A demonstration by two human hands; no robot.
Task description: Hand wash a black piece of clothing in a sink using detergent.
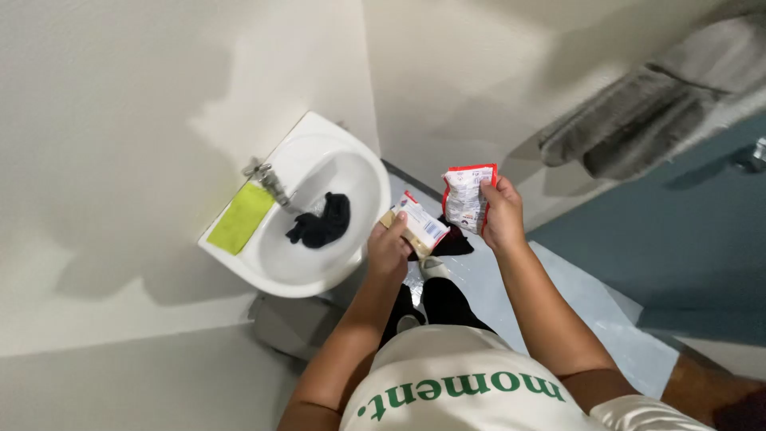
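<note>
Left hand [388, 249]: closed around a small white carton [418, 224] with red and blue print, held tilted.
Right hand [503, 215]: closed on a crumpled red-and-white sachet [467, 197], held upright just beside the carton.
Washbasin [351, 156]: white, wall-mounted, found just left of the left hand.
Black cloth [321, 223]: bunched in the bowl, near the left hand.
Tap [271, 182]: metal, set beyond the cloth.
Yellow-green sponge cloth [241, 218]: laid on the rim, well apart from both hands.
Grey towel [638, 120]: hung up-right of the right hand.

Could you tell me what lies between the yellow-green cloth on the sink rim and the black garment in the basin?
In the head view, the metal tap stands between the cloth and the garment.
</note>
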